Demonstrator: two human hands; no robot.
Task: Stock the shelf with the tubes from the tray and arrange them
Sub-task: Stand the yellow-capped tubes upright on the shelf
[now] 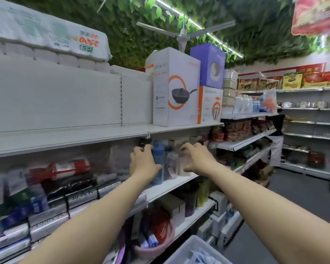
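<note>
Both your arms are stretched straight out toward the white metal shelf (171,184), forearms bare, palms turned away from you.

Your left hand (144,162) is raised at the wrist. Its fingers hook over at the top beside the cap of a tall blue plastic bottle (158,159), and its thumb lies across the front of that bottle lower down. The blur hides whether the fingers actually close round the bottle, so I cannot tell if you grip it or only touch it.

Your right hand (196,159) is shaped like a claw. The fingers curl over the top and the thumb sits below, clamped on a clear plastic container (181,161) standing on the same shelf board.

A clear plastic bottle with a dark cap (171,164) stands upright between your two hands, just beside the blue one.

The pale plastic tray (189,244) sits low at your right, well below the hands and apart from them. It holds blue-and-white packs (202,255), too blurred to make out their shape.
</note>
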